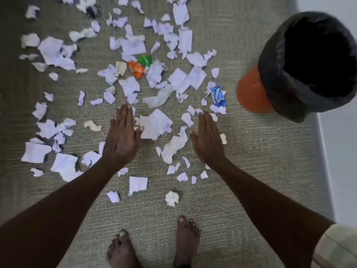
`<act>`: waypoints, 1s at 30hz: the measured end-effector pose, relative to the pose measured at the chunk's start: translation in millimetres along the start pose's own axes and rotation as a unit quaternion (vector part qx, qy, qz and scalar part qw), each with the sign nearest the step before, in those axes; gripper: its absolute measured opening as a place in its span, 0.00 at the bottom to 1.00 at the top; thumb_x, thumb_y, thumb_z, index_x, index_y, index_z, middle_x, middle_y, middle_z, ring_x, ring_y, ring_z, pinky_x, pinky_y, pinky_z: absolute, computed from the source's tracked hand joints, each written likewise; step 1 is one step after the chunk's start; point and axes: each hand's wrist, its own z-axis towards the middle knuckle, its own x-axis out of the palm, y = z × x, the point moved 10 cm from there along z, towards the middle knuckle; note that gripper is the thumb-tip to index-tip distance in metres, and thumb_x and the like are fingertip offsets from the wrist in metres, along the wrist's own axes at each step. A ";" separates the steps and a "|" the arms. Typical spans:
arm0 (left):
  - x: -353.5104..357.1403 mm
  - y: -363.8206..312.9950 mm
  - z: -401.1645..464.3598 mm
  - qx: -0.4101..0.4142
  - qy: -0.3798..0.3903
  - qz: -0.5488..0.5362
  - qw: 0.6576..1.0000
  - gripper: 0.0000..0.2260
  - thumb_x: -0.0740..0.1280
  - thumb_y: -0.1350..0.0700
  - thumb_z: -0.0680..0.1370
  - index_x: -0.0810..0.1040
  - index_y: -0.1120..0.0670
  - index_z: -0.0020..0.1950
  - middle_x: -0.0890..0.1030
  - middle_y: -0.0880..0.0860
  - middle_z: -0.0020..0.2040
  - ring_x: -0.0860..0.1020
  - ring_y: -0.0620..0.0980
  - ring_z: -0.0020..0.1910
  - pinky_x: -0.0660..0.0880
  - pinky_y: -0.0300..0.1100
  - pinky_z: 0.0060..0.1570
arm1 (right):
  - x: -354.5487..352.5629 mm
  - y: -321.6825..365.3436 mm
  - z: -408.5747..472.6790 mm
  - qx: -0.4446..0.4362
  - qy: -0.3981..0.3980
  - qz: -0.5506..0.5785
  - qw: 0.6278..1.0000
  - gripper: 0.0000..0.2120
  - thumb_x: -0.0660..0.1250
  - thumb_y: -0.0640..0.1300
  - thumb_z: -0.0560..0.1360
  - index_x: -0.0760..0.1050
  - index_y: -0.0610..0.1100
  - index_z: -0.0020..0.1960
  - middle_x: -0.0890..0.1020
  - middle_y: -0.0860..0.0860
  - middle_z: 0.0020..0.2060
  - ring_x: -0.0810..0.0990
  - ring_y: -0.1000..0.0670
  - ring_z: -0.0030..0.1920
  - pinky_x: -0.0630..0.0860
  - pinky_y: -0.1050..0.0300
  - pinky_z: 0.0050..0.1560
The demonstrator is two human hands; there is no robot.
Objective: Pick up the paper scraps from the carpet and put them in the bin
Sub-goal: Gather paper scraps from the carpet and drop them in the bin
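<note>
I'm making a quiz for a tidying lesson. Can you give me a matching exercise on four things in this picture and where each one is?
Things:
1. bin
2. blue wrapper
3. orange wrapper
4. crumpled paper ball

Places:
A. just in front of the bare feet
B. beside the green wrapper
C. far right, by the wall
D. beyond the right hand, near the bin

Pairs: 1-C, 2-D, 3-B, 4-A
</note>
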 end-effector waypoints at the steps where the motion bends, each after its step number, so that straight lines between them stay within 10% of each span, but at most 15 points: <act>1: 14.0 4.2 1.3 -0.005 0.001 0.003 1.000 0.30 0.49 0.45 0.83 0.50 0.61 0.80 0.49 0.59 0.81 0.48 0.57 0.80 0.52 0.57 0.76 | 14.2 -2.1 1.6 -0.003 0.000 -0.001 1.000 0.31 0.58 0.51 0.81 0.55 0.35 0.77 0.59 0.38 0.76 0.57 0.39 0.76 0.60 0.43 0.75; 16: 176.1 49.3 17.1 -0.027 0.021 0.067 0.997 0.32 0.53 0.41 0.82 0.54 0.61 0.79 0.50 0.63 0.80 0.48 0.64 0.79 0.55 0.62 0.74 | 181.7 -9.8 23.8 -0.011 0.050 -0.009 0.999 0.35 0.57 0.59 0.78 0.56 0.41 0.78 0.52 0.39 0.78 0.50 0.35 0.77 0.55 0.38 0.74; 30: 184.5 53.6 27.8 -0.028 -0.064 0.109 0.992 0.31 0.59 0.45 0.78 0.62 0.60 0.77 0.56 0.60 0.80 0.52 0.64 0.79 0.51 0.63 0.74 | 187.6 -17.7 26.0 0.000 0.004 0.004 1.000 0.33 0.60 0.60 0.77 0.62 0.44 0.77 0.54 0.42 0.78 0.48 0.39 0.79 0.56 0.38 0.74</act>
